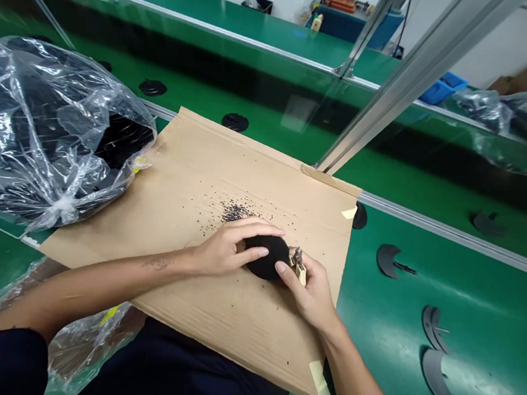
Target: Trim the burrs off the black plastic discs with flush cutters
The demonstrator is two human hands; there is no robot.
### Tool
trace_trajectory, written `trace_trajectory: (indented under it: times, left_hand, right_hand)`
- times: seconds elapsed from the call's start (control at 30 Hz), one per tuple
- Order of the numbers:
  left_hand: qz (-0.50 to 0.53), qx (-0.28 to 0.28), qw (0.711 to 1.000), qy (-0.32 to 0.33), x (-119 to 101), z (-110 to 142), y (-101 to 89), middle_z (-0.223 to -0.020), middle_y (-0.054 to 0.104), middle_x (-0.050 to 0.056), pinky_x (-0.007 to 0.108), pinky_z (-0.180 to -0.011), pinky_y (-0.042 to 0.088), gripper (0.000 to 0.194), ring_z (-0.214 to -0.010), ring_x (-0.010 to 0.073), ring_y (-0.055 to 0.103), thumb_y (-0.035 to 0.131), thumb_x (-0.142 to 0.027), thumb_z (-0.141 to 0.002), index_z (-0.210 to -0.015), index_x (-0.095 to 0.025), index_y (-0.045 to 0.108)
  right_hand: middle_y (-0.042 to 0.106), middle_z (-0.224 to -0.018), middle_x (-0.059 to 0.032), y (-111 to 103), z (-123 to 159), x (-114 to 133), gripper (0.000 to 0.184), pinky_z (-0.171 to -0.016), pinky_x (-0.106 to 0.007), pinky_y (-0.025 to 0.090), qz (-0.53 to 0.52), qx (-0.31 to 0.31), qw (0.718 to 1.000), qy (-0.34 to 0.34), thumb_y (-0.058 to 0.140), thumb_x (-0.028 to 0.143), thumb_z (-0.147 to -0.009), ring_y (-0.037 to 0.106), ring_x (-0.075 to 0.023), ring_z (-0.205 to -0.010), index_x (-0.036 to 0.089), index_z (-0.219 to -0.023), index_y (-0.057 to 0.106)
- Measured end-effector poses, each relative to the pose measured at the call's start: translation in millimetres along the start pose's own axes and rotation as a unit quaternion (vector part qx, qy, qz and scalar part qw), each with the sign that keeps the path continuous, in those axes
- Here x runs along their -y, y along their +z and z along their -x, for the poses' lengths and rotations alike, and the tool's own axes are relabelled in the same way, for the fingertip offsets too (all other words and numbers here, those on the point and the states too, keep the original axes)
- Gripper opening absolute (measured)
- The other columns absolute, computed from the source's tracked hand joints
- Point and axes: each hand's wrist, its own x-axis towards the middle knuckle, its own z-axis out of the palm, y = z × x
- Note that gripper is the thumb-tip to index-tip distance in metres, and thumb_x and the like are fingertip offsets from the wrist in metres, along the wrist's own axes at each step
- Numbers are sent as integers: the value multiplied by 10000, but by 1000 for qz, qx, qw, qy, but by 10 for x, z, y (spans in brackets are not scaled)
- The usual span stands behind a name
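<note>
A round black plastic disc (268, 260) is held above the cardboard sheet (276, 332), its flat face turned up. My left hand (234, 245) grips it from the left, fingers along the far edge and thumb on the face. My right hand (312, 292) is closed around small nippers (298, 266) with metal jaws and pale yellow handles; its thumb also touches the disc's right edge. The rest of the handles is hidden in the palm. Just beyond my left hand, many tiny black scraps (237, 212) are heaped and scattered on the cardboard.
A large clear plastic bag (55, 142) of black parts bulges at the left. Curved grey parts (438, 376) lie on the green conveyor (494, 300) at the right; black discs (234, 122) lie behind. A metal post (389, 98) slants up past the cardboard's far edge.
</note>
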Motion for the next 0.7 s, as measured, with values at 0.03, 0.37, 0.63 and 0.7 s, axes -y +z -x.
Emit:
trace_trajectory:
  times: [0.03,0.37,0.63,0.7]
  left_hand:
    - [34,-1,999,-30,7,10,8,-1240,677,101,410,-999,545,422,-1156,220,645,631,-244,-927,-1345,-242,568]
    - [148,24,981,-119,-18,-16,8,-1025,769,80,335,-877,592,277,-970,199,729,665,-408,-914,-1052,-176,727]
    - [85,6,995,-52,-7,-12,14,-967,788,73,296,-853,605,243,-920,178,745,688,-350,-907,-1079,-195,758]
    - [90,-5,994,-62,-6,-1,16,-968,795,65,277,-843,609,231,-903,169,752,720,-323,-883,-1073,-198,762]
  right_hand:
    - [484,-678,19,1,1,-3,364,-602,-269,421,8,-3,1000,-4,586,524,-918,427,-138,-628,208,-743,536]
    - [668,-806,-41,19,36,-28,158,-666,-312,494,97,-12,992,-81,561,363,-953,610,-184,-722,226,-892,615]
    - [698,-872,-66,7,15,-67,35,-719,-340,535,117,-12,983,-138,578,223,-939,663,-203,-803,234,-935,611]
    - [682,-832,-59,27,22,-77,38,-696,-342,531,123,-22,980,-157,582,202,-929,650,-202,-772,232,-927,606]
